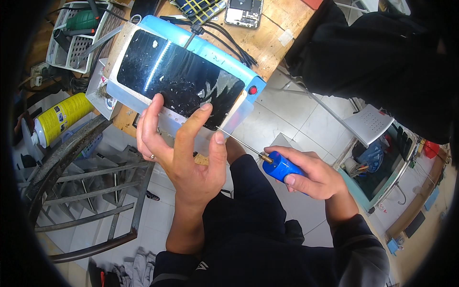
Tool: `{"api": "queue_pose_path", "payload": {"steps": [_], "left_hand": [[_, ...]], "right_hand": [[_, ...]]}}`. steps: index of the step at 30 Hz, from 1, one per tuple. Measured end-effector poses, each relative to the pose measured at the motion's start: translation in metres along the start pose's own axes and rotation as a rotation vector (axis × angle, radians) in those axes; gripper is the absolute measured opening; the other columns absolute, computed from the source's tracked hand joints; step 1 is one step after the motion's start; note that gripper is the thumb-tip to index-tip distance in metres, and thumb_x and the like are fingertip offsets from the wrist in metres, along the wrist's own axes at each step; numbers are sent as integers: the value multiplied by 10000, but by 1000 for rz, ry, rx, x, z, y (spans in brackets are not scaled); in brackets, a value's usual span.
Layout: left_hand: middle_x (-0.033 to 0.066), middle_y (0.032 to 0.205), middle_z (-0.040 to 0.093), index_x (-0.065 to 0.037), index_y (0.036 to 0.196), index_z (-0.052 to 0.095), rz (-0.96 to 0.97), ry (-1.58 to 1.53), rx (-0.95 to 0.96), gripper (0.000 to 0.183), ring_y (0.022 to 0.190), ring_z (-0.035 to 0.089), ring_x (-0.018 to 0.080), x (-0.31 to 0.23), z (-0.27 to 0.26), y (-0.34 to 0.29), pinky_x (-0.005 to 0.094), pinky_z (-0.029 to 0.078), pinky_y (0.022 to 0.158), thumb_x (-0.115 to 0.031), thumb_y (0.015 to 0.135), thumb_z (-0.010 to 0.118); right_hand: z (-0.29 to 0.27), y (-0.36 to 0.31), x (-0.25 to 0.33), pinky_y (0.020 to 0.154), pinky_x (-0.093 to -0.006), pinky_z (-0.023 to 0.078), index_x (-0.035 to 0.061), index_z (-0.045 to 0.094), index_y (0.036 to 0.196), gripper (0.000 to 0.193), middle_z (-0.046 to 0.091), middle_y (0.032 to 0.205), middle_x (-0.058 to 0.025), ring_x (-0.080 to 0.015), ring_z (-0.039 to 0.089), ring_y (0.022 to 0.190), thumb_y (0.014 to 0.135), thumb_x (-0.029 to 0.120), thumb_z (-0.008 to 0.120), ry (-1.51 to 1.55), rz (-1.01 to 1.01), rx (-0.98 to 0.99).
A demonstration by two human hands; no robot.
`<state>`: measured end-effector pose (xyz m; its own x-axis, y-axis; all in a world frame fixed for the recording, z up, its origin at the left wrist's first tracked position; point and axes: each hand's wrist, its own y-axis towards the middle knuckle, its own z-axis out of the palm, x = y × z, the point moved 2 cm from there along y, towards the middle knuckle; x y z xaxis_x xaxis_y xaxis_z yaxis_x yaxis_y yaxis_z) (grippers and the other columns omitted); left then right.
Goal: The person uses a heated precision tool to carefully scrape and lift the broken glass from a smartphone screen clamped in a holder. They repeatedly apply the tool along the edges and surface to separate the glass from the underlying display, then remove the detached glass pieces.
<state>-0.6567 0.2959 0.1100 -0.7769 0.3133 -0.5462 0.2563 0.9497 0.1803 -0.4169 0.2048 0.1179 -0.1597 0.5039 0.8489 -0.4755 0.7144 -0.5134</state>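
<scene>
A dark phone-sized glass screen [177, 79] lies on a blue flat-topped machine [210, 50] with a red button. White scraps and smears of residue dot the glass. My left hand [184, 148] is spread at the screen's near edge, its index and middle fingertips resting on the glass and its thumb beside the near right corner. In my right hand [313, 174] is a blue-handled tool [282, 166] with a brass collar and a long thin metal rod. The rod's tip meets the screen's near right corner, close to my left thumb; whether it touches the glass I cannot tell.
Behind the machine lie black cables [232, 40] and an opened phone [244, 12]. On the left are a white basket [71, 57] with a green tool and a yellow spray can [62, 117]. A metal railing [91, 191] stands below. A person in black [368, 62] is at right.
</scene>
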Motion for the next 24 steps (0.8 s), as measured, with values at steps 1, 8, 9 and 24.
{"api": "queue_pose_path", "payload": {"steps": [1, 8, 9, 24], "left_hand": [[250, 1584, 394, -110, 1290, 720, -1, 0, -1, 391, 1451, 328, 374, 0, 0, 0, 517, 198, 1188, -187, 906, 716], [255, 1575, 395, -109, 1281, 720, -12, 3, 1, 382, 1441, 336, 374, -3, -1, 1, 517, 202, 1185, -180, 905, 716], [256, 1574, 396, -108, 1280, 720, -14, 5, 3, 380, 1439, 337, 375, -3, -1, 2, 518, 203, 1185, -180, 907, 715], [267, 1572, 387, -93, 1286, 718, -11, -19, 1, 393, 1438, 338, 371, -1, -1, 2, 511, 196, 1183, -157, 900, 679]], "right_hand": [[0, 0, 0, 860, -431, 568, 42, 387, 1569, 649, 644, 1246, -238, -387, 712, 985, 1074, 429, 550, -4, 1, -5], [-4, -3, 4, 861, -427, 569, 35, 387, 1569, 646, 645, 1246, -238, -377, 715, 979, 1072, 412, 555, 24, 66, -8], [-4, -3, 3, 861, -426, 569, 32, 386, 1569, 646, 646, 1246, -238, -377, 716, 977, 1072, 409, 555, 31, 88, -4], [-1, -1, 1, 870, -440, 567, 10, 374, 1573, 659, 646, 1255, -266, -400, 715, 980, 1077, 411, 540, -24, -5, 25]]}}
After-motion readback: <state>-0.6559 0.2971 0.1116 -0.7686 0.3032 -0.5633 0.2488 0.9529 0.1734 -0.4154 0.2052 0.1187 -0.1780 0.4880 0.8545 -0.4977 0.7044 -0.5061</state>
